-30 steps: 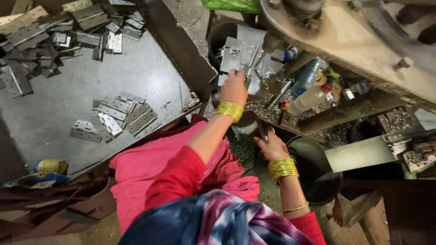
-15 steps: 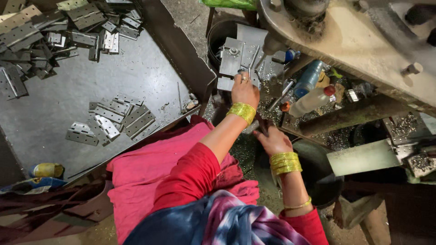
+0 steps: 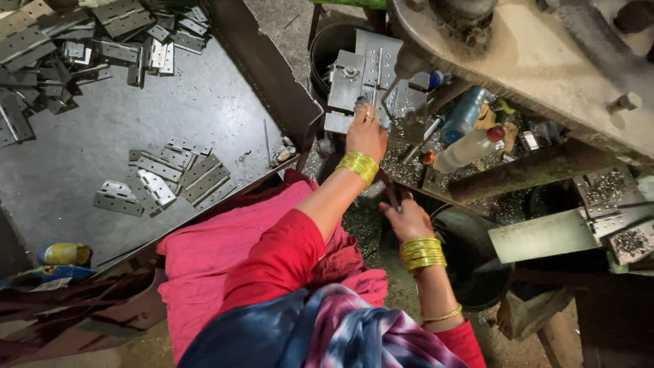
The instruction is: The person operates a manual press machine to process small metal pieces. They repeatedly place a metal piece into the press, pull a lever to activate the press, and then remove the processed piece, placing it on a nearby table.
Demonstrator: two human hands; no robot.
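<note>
My left hand (image 3: 366, 134), with yellow bangles at the wrist, rests on a grey metal fixture plate (image 3: 362, 71) under the machine's spindle, its fingers pressed on a small metal piece there. Lower down, my right hand (image 3: 406, 218), also bangled, closes around a thin dark lever (image 3: 390, 193) beside a black tub (image 3: 477, 272). A pink cloth covers my lap (image 3: 225, 266).
A dark steel tray (image 3: 204, 102) on the left holds several flat hinge plates (image 3: 170, 180), with a heap more at its far edge (image 3: 82, 34). Plastic bottles (image 3: 470, 146) and metal swarf lie by the machine base (image 3: 531, 61). A yellow bottle (image 3: 65, 254) lies at lower left.
My left hand has shifted slightly right along the fixture plate. My right hand has stayed on the lever.
</note>
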